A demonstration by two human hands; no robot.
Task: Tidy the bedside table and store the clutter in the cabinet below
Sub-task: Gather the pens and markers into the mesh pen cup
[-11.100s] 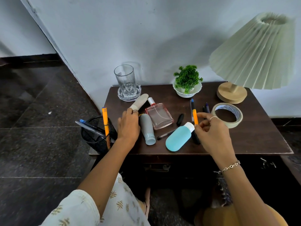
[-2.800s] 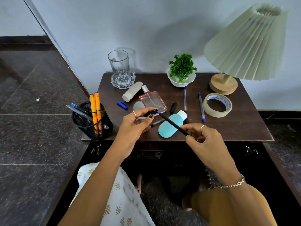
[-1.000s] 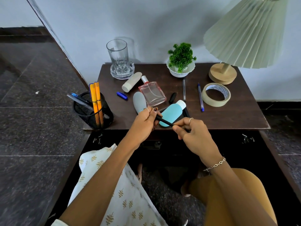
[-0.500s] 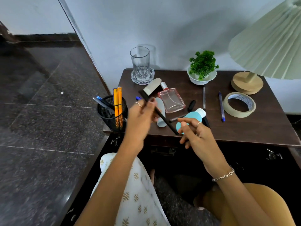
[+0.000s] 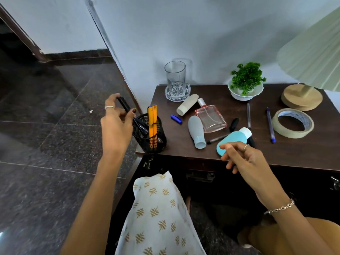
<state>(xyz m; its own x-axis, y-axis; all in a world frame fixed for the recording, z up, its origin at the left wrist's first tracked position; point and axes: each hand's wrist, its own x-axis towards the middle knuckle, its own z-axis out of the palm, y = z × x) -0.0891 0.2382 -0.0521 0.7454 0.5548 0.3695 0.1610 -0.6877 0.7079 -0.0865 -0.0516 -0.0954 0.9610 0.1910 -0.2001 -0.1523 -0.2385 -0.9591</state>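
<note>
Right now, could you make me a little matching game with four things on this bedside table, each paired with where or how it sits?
Things:
1. drinking glass
2. orange pens
3. roll of tape
4. black pen

States:
A. lying flat near the lamp base
B. pinched in the left hand
C. standing upright on a glass coaster
D. standing upright in the black mesh pen holder

Pairs: 1-C, 2-D, 3-A, 4-B
</note>
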